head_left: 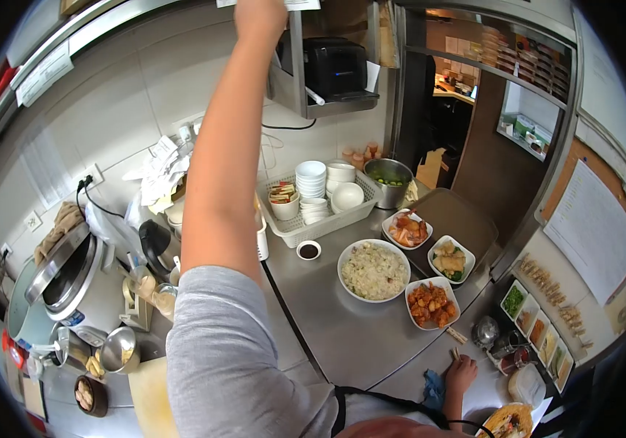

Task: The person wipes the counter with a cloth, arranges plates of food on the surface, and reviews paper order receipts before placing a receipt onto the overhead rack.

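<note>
My left arm, in a grey sleeve, reaches up to the top edge of the view. There my left hand is beside a strip of white paper; its fingers are cut off by the frame. Low on the right, my right hand is closed over the counter, with a small wooden clothespin at its fingertips. A blue cloth lies beside that hand. Another small wooden piece rests just beyond it. Nearby stand a bowl of fried rice and a dish of red-sauced chunks.
Two more filled dishes sit on a brown tray. Behind are a bowl basket, a steel pot and a black printer. Left stand a rice cooker and cutting board. Clothespins line the right wall.
</note>
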{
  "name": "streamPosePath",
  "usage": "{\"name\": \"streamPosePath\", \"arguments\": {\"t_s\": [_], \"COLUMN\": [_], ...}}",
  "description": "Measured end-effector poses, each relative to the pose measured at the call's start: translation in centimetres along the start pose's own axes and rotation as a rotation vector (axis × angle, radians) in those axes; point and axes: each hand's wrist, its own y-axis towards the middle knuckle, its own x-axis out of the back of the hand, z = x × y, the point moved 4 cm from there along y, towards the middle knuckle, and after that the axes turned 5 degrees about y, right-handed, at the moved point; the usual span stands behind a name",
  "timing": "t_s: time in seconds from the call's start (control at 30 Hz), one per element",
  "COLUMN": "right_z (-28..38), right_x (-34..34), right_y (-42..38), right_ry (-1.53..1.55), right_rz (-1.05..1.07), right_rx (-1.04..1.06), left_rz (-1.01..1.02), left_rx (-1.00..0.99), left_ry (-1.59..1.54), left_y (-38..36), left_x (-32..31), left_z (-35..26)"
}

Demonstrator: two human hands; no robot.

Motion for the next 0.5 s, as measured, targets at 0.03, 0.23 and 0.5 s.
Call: {"name": "streamPosePath", "arguments": {"t_s": [0.03, 0.23, 0.5], "right_z": [0.2, -0.2, 0.6], "right_x": [0.3, -0.3, 0.4], "right_y": [0.0, 0.0, -0.3], "right_ry": [0.004, 0.013, -0.052], "right_rz": [-0.001, 0.000, -0.019], "right_rx": [-0.007, -0.024, -0.017], "left_rz": [-0.135, 0.224, 0.269], "left_rx": [-0.047, 0.218, 0.238], "left_ry": [-0.041, 0.247, 0.205], "left_y": [-0.5, 1.3, 5.8], "left_x": [2.0, 10.1, 9.3], "left_z": [0.7, 6.4, 10.4]}}
